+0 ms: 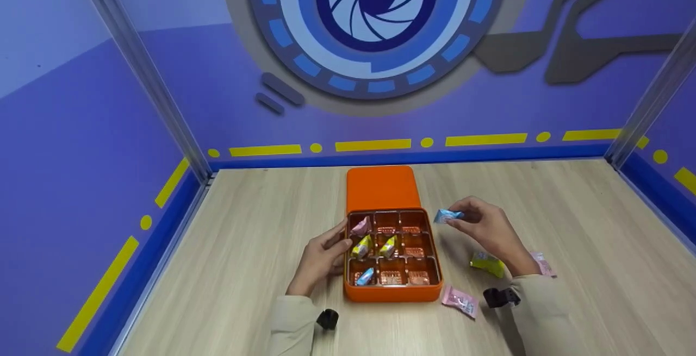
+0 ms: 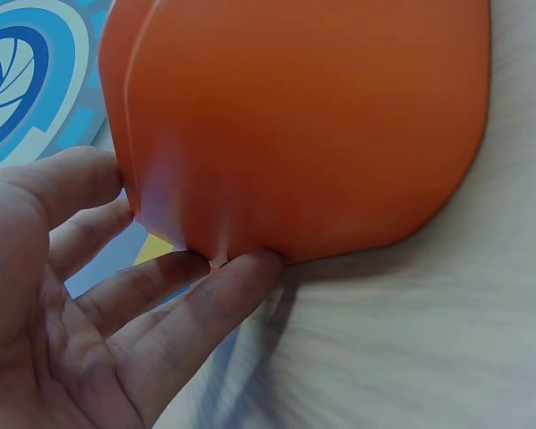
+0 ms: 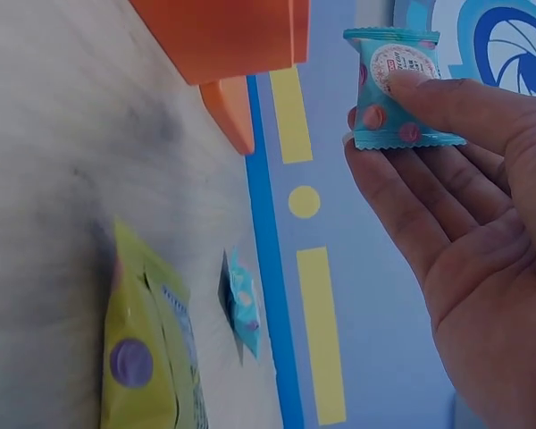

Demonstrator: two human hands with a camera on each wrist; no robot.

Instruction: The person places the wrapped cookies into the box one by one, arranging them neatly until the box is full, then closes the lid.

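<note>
An orange box (image 1: 391,291) lies open on the wooden table, with its lid (image 1: 380,187) just behind it. Its tray of compartments holds a pink candy (image 1: 360,227), two yellow candies (image 1: 362,246) and a blue one (image 1: 365,276). My left hand (image 1: 340,239) rests with straight fingers (image 2: 205,304) against the box's left wall (image 2: 304,125). Just right of the box's far corner, my right hand (image 1: 457,219) pinches a blue wrapped candy (image 1: 448,216) between thumb and fingers; in the right wrist view the blue wrapped candy (image 3: 397,89) shows pink dots.
Loose candies lie on the table right of the box: a yellow-green one (image 1: 488,263), a pink one (image 1: 460,300) near the front and another pink one (image 1: 544,263) behind my right wrist. A small blue candy (image 3: 241,308) lies beyond the yellow-green candy (image 3: 147,357). Purple walls enclose the table.
</note>
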